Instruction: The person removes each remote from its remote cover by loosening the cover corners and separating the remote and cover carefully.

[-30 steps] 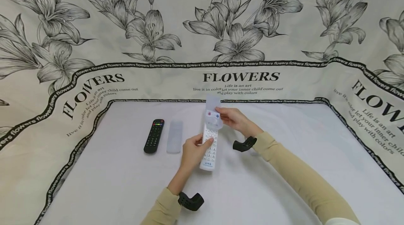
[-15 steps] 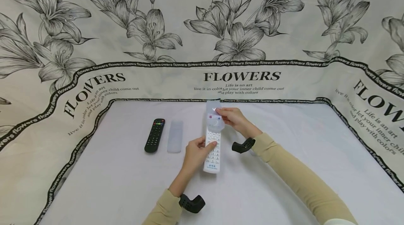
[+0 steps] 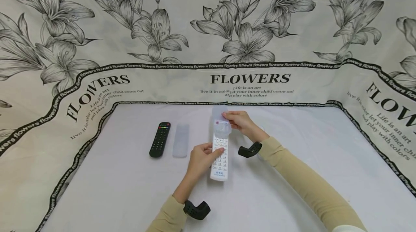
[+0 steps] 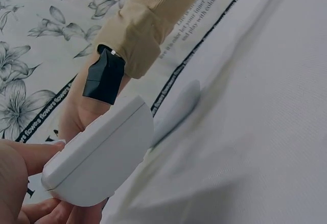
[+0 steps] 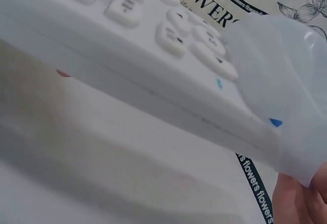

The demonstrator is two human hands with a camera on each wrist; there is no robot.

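Note:
A white remote control with rows of buttons is held above the table by my left hand, thumb across its keys and fingers at its left side and beneath. A translucent soft sleeve covers the remote's far end, and its loose part extends beyond that end. My right hand pinches the sleeve at its right edge. The right wrist view shows the sleeve bunched around the end of the remote. From the left wrist view, the remote's bare near end faces the camera.
A black remote control lies to the left on the white table. Beside it lies a flat translucent sleeve. A pale rounded object rests on the table, mostly hidden behind the right wrist in the head view. Patterned cloth hangs behind.
The white remote, with the sleeve on its far end, has shifted slightly towards me and to the right. My left hand has moved with it; the right hand has barely moved.

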